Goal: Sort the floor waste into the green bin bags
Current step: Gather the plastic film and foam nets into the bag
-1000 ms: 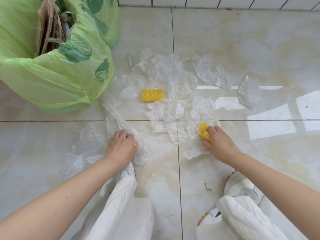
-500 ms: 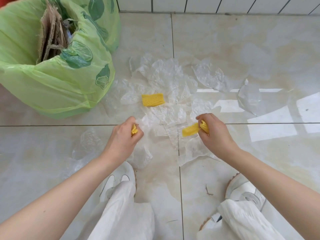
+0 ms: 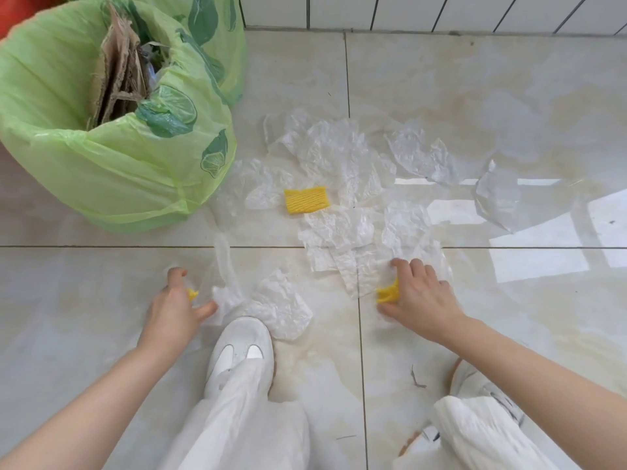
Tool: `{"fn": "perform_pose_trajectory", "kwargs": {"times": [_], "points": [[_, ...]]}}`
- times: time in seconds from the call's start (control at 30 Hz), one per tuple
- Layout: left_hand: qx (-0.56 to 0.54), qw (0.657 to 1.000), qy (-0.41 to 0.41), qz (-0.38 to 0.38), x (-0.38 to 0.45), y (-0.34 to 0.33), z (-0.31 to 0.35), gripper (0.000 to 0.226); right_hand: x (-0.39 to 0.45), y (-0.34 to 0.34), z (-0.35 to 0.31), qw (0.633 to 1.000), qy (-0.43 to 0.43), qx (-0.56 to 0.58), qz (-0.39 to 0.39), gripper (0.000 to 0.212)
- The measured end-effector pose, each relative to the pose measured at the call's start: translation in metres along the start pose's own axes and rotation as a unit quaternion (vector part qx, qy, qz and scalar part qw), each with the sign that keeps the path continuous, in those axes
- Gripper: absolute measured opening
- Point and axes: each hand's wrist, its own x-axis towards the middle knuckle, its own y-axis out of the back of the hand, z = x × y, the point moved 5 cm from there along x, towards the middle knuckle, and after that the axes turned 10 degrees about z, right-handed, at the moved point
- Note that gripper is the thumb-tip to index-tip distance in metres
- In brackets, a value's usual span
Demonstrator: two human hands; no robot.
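The tiled floor (image 3: pixel 475 96) carries a green bin bag (image 3: pixel 112 164) at its far left, mouth open and holding cardboard (image 3: pixel 117 72), probably kept within reach for drop-offs. Crumpled clear plastic sheets (image 3: pixel 339 157) litter the middle around a yellow foam piece (image 3: pixel 307 200). The right hand (image 3: pixel 415 296) curls its fingers around another yellow scrap (image 3: pixel 388 294); the left hand (image 3: pixel 176 307) tucks one (image 3: pixel 192 294) in its palm, with its forefinger and thumb spread towards the film (image 3: pixel 225 293).
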Motion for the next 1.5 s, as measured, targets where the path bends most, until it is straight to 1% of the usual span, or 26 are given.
{"fn": "perform_pose_trajectory", "kwargs": {"times": [0.07,0.1,0.17,0.23,0.3,0.4,0.53,0.63,0.77,0.87,0.9,0.97,1.03,1.1,1.17,1.23,1.27,1.3,1.37,1.4,1.43,1.5], "points": [[0.031,0.999,0.027,-0.009,-0.011,-0.003,-0.016,0.091,-0.007,-0.009,-0.003,1.000,-0.013,0.001,0.006,0.051],[0.038,0.998,0.037,-0.013,-0.018,-0.004,-0.022,0.092,-0.011,-0.014,-0.005,1.000,-0.019,0.024,0.000,0.042],[0.038,0.998,0.043,-0.009,-0.027,-0.007,-0.029,0.078,-0.020,-0.025,-0.009,0.998,-0.010,0.049,-0.023,0.027],[0.032,0.999,0.038,-0.008,-0.028,-0.010,-0.029,0.065,-0.024,-0.030,-0.012,0.999,0.036,0.037,-0.006,0.017],[0.017,0.999,0.028,-0.013,-0.023,-0.013,-0.025,0.052,-0.025,-0.032,-0.011,0.996,0.063,0.063,0.001,0.021],[-0.001,1.000,0.012,-0.005,-0.014,-0.014,-0.017,0.028,-0.020,-0.023,-0.008,0.988,0.065,0.141,0.007,0.026],[0.001,1.000,-0.006,0.017,-0.005,-0.012,-0.010,0.005,-0.013,-0.001,-0.008,0.976,0.031,0.202,0.076,0.032],[0.006,0.999,-0.017,0.038,0.001,-0.013,-0.009,0.005,-0.008,0.008,-0.008,0.971,-0.006,0.221,0.092,0.035],[-0.007,0.997,-0.054,0.061,0.003,-0.012,0.000,0.007,-0.005,0.019,-0.012,0.961,-0.003,0.258,0.102,0.038],[-0.036,0.993,-0.089,0.073,0.004,-0.006,0.015,0.009,-0.003,0.030,-0.011,0.953,-0.021,0.282,0.112,0.039],[-0.040,0.991,-0.097,0.079,0.004,-0.002,0.020,0.010,-0.002,0.035,-0.010,0.950,-0.029,0.287,0.123,0.038],[-0.061,0.990,-0.086,0.091,0.004,0.007,0.032,0.011,-0.001,0.051,-0.006,0.941,-0.049,0.295,0.162,0.036],[-0.097,0.987,-0.077,0.107,0.002,0.017,0.047,0.013,0.001,0.069,-0.003,0.928,-0.063,0.304,0.206,0.034],[-0.139,0.981,-0.081,0.108,-0.003,0.024,0.066,0.013,0.007,0.084,-0.001,0.917,-0.065,0.317,0.232,0.032],[-0.202,0.973,-0.080,0.081,-0.009,0.023,0.087,0.015,0.021,0.089,-0.004,0.918,-0.068,0.325,0.216,0.030],[-0.270,0.959,-0.080,0.035,-0.016,0.016,0.108,0.019,0.039,0.082,-0.013,0.940,-0.047,0.294,0.167,0.030],[-0.281,0.956,-0.085,0.009,-0.020,0.010,0.117,0.018,0.046,0.076,-0.022,0.954,-0.022,0.267,0.136,0.034],[-0.269,0.958,-0.095,-0.020,-0.024,0.003,0.126,0.015,0.053,0.070,-0.031,0.966,0.010,0.235,0.105,0.041],[-0.194,0.971,-0.116,-0.080,-0.030,-0.015,0.134,0.006,0.063,0.058,-0.050,0.981,0.068,0.168,0.060,0.058],[-0.137,0.977,-0.129,-0.104,-0.033,-0.024,0.135,0.012,0.067,0.053,-0.058,0.986,0.089,0.134,0.046,0.066],[-0.066,0.979,-0.150,-0.120,-0.036,-0.033,0.133,0.022,0.071,0.048,-0.064,0.989,0.105,0.097,0.034,0.074],[0.082,0.967,-0.205,-0.129,-0.042,-0.046,0.127,0.048,0.075,0.039,-0.070,0.992,0.123,0.020,0.011,0.085]]}}
